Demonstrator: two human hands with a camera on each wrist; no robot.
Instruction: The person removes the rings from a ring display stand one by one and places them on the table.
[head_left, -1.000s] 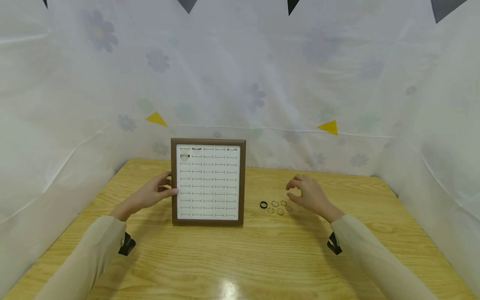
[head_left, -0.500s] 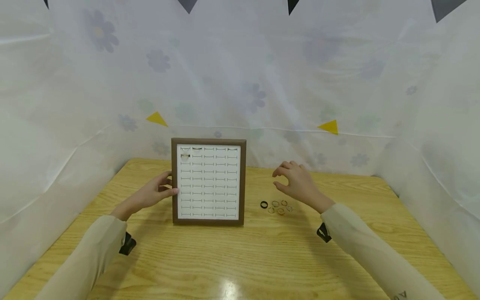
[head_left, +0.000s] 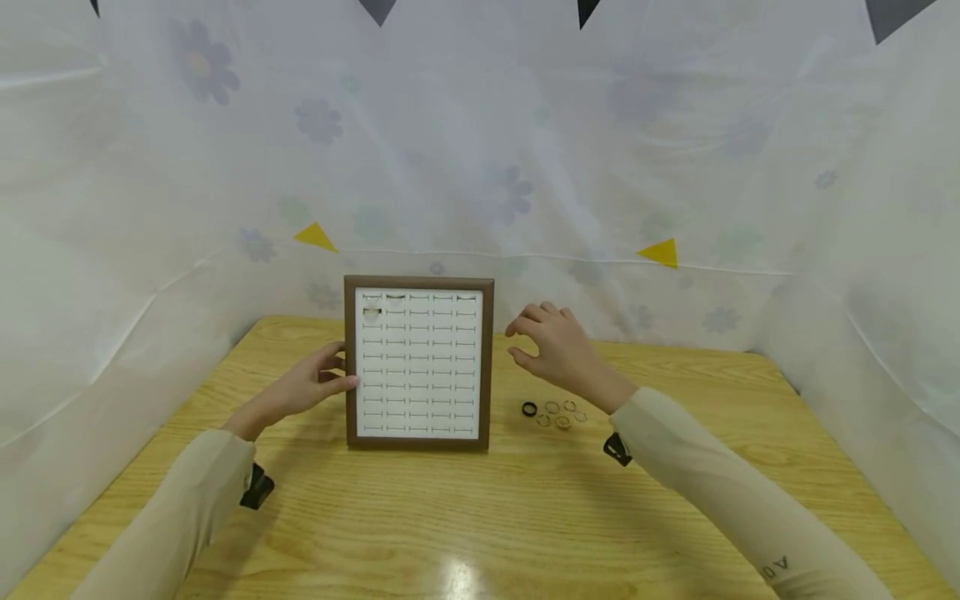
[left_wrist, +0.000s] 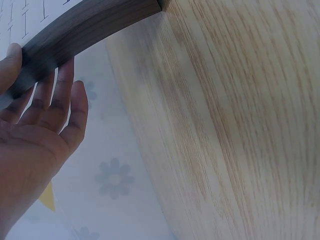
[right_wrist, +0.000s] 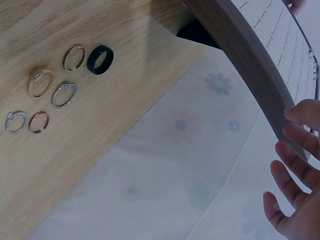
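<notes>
A brown-framed ring display board [head_left: 418, 364] stands upright on the wooden table [head_left: 480, 517]; a few rings sit in its top slots near the left corner [head_left: 371, 312]. My left hand [head_left: 311, 385] holds its left edge, with the thumb [left_wrist: 12, 56] on the front of the frame [left_wrist: 85, 27] and the fingers behind. My right hand [head_left: 546, 343] hovers above the table beside the frame's right edge [right_wrist: 250, 65]; its fingers [right_wrist: 296, 167] are spread and hold nothing. Several loose rings [head_left: 558, 413] lie below it, among them a black ring [right_wrist: 100, 59] and gold and silver ones [right_wrist: 50, 90].
White flower-print sheeting [head_left: 525, 167] closes in the table at the back and on both sides. Bare wood lies in front of the board and to the right of the rings.
My right hand has lifted from just above the loose rings and moved up and left towards the board's right edge. The left hand and the board have stayed put.
</notes>
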